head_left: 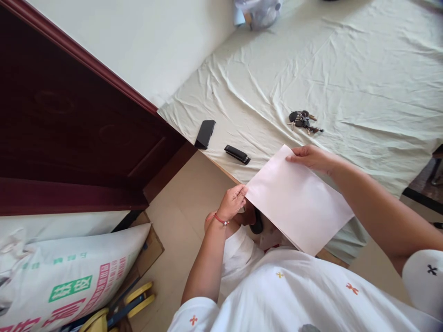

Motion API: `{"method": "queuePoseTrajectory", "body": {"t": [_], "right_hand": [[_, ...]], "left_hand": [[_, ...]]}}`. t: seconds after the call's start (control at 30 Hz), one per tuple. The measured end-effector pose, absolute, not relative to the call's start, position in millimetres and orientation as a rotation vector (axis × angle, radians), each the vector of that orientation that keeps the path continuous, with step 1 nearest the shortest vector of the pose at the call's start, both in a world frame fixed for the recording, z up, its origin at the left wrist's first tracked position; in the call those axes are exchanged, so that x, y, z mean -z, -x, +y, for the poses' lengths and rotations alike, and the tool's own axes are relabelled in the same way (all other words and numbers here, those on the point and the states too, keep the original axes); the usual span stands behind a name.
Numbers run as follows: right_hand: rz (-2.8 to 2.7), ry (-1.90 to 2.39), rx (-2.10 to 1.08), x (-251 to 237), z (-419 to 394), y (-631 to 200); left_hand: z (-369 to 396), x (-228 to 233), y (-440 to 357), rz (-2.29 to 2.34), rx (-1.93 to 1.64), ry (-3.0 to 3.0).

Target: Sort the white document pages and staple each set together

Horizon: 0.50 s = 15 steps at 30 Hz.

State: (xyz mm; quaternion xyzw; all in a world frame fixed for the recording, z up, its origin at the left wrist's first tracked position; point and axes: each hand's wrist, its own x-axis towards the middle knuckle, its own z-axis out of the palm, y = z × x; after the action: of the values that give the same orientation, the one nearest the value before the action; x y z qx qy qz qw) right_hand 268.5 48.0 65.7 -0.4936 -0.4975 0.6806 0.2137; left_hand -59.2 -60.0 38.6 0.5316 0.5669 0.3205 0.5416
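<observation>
Both hands hold a sheaf of white paper over the near edge of the cloth-covered table [374, 92]. The paper [297, 203] slopes towards the person's body; its lower edge shows a layered line, so there seems to be more than 1 sheet, though the count cannot be told. The left hand [234, 202] is closed in a pinch on the paper's left corner, with a red bracelet [220, 219] round the wrist. The right hand [313, 157] grips the upper edge, its thumb on top and the other fingers mostly hidden beneath.

Near the left hand, a black stapler [237, 155] lies on the table, and a black phone [205, 134] lies just beyond it, close to the table's edge. A bunch of keys [303, 121] lies just past the right hand. Farther back, a clear plastic bag [262, 14] sits by the white wall [145, 41]. At the lower left, a printed white sack [83, 263] lies below a dark red panel [69, 106].
</observation>
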Motion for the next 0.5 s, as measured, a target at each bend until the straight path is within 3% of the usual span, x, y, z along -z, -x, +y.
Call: {"method": "queuePoseTrajectory", "body": {"t": [0.33, 0.5], "right_hand": [[-1.365, 1.485, -1.756, -67, 60, -249], [-1.784, 1.725, -1.288, -61, 81, -239]], "left_hand": [[-44, -29, 41, 1.379, -1.039, -0.917], [-30, -28, 34, 1.372, -1.007, -0.812]]}}
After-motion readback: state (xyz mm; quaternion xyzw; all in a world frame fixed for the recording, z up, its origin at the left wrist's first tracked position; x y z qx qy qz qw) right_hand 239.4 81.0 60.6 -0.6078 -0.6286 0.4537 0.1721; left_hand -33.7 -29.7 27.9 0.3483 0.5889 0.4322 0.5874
